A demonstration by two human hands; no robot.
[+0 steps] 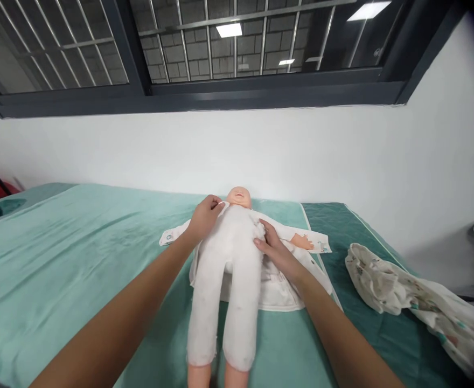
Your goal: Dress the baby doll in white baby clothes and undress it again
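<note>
Your white-padded plastic doll point(232, 237) lies face-up on light-green cloth point(285, 345), where your right hand point(275, 248), fingers parted against its side, could drag padding loose and your left hand point(207, 216), pinching the white printed fabric shirt point(283, 293), could skew it by tugging.

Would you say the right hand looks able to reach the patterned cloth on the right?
Likely yes: only the flat white garment and dark green sheet seem to lie between the right hand and the patterned cloth.
</note>
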